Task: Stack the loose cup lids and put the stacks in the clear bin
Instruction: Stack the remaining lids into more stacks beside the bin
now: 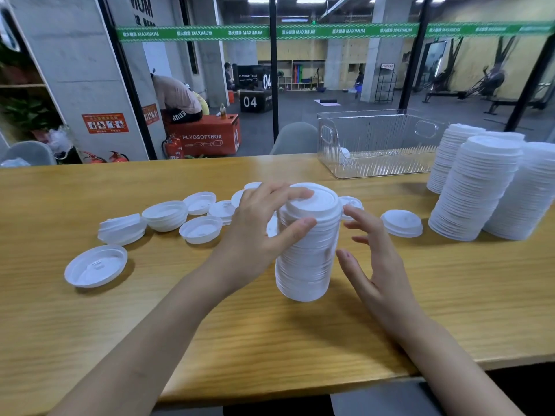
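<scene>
A tall stack of white cup lids (307, 247) stands upright at the middle of the wooden table (270, 340). My left hand (258, 229) holds it from the left, thumb on its side and fingers over the top lid. My right hand (372, 259) hovers just right of the stack, fingers spread, not touching it. Several loose lids (168, 216) lie left of the stack, one lid (96, 266) apart at the front left and one lid (401, 223) to the right. The clear bin (375, 145) stands at the back right, with one small white thing inside.
Three tall stacks of lids (477, 190) stand at the right, next to the bin. A glass wall with black posts runs along the table's far edge. The table's near edge is close to my body.
</scene>
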